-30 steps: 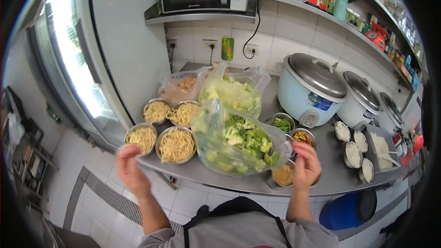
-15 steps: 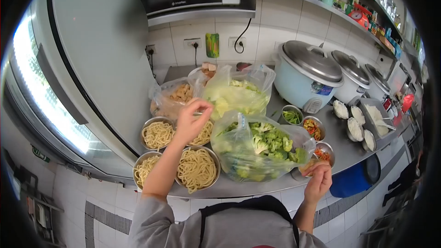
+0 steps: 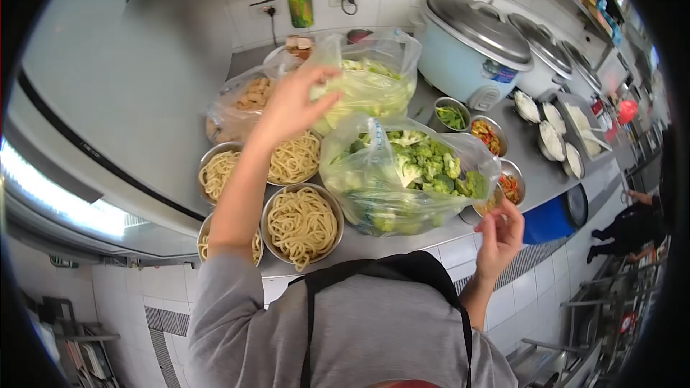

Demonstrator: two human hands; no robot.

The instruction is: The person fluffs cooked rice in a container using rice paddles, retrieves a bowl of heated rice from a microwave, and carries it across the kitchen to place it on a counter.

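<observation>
Hands, two, well apart. Left hand [image 3: 293,104]: extended over the noodle bowls to the near side of a clear plastic bag of pale green cut vegetables [image 3: 377,90]; thumb and fingers are parted and nothing is seen gripped; whether the film is touched cannot be told. Right hand [image 3: 501,233]: raised at the counter's near edge, fingers loosely curled, no object seen in it; it is placed just beside the right end of a clear bag of broccoli florets [image 3: 431,162].

Bags: the pale green one is set behind the broccoli one; a bag of brown chunks [image 3: 255,93] is found to their left.

Bowls, metal: four of thick noodles, one [image 3: 302,226] foremost; one of cut greens [image 3: 451,116]; two of red strips, the nearer [image 3: 510,187] just beyond the right hand.

Handling, as judged: the left sleeve [image 3: 226,294] and forearm are best carried high, clear of the uncovered noodles; thin film is best pinched at the rim, so that nothing is spilled.
</observation>
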